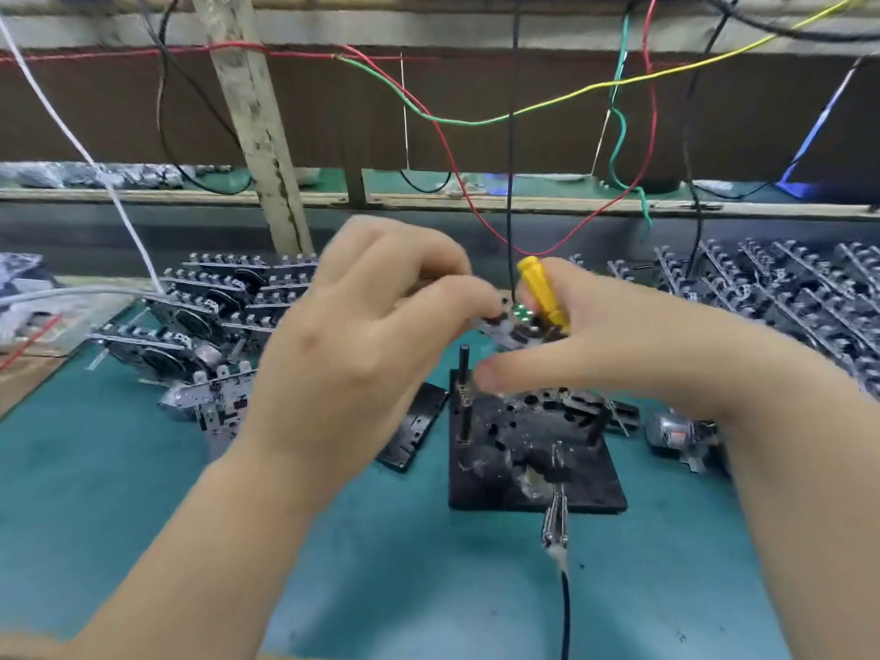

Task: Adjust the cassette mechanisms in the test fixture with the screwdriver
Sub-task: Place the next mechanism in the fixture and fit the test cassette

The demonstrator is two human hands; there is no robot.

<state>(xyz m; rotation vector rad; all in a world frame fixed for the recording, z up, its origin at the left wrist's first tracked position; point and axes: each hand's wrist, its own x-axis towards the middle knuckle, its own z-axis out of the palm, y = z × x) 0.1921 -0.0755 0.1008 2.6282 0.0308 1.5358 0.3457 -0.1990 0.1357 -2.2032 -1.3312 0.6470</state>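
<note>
- The left hand was raised above the bench with its fingers curled, the fingertips pinching the left end of a small cassette mechanism held in the air.
- The right hand met it from the other side: the yellow-handled screwdriver lay gripped in its curled fingers, handle pointing up and away, while the thumb stretched out beneath the mechanism (the blade itself was hidden behind the part and the fingers).
- The held mechanism hung just above the black test fixture, clear of it, near the fixture's upright black post.
- A metal clip on a black cable lay across the fixture's near edge, the cable running towards the viewer over the green bench mat.
- Left of the fixture a flat black plate lay on the mat, and beyond it a loose pile of mechanisms, some stacked, some tipped.
- To the right a small grey motor lay on the mat, with a second, larger heap of mechanisms behind it.
- Overhead, red, green, yellow, black and white wires drooped in front of a wooden rail.
</note>
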